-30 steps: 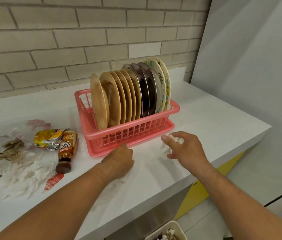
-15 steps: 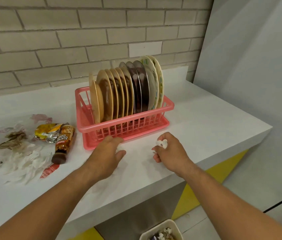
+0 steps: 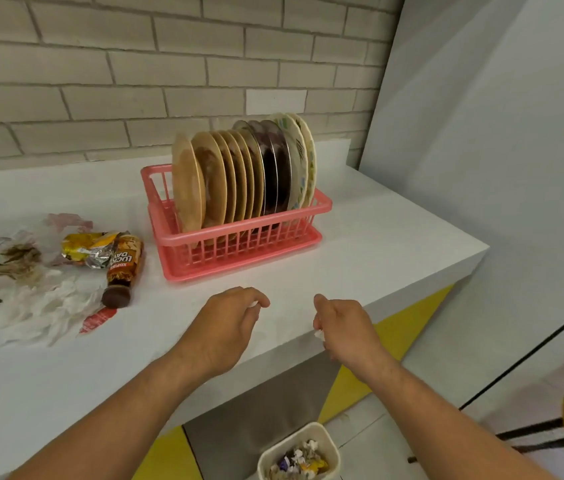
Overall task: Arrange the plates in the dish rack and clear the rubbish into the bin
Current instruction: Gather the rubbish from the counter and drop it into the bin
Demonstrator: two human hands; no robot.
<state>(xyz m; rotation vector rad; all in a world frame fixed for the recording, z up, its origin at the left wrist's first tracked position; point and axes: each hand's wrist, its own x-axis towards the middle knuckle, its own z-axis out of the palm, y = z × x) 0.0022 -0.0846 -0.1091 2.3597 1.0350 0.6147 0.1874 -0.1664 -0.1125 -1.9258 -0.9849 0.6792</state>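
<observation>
**Both hands loaded and pulled back to the counter edge**

A second ago your hands were up against the front of the dish rack (image 3: 239, 237), picking white bits off the counter (image 3: 394, 244). Now both have drawn back to the near edge. Your left hand (image 3: 228, 327) has its fingers (image 3: 251, 293) curled in, pinching a small white scrap (image 3: 254, 304) at the tips. Your right hand (image 3: 346, 327) is closed round a crumpled white scrap (image 3: 318, 334) that peeks out below the palm. The patch in front of the rack where they lay now looks bare.

The plates (image 3: 239, 174) stand on edge in a row in the rack, so that half of the job looks done. The bin (image 3: 308, 429) sits on the floor below the counter edge, nearly under your right hand and already holding litter. Your right hand seems placed to drop its scrap straight down, while the left is over the counter and would need to clear the edge first.

The larger share of rubbish waits well to your left:
- a brown bottle (image 3: 122, 268) lying on its side
- a crumpled foil wrapper (image 3: 88, 249) touching it
- a spread of white tissue shreds (image 3: 41, 303)
- a red scrap (image 3: 95, 318)
- some brown dried debris (image 3: 13, 261)
</observation>
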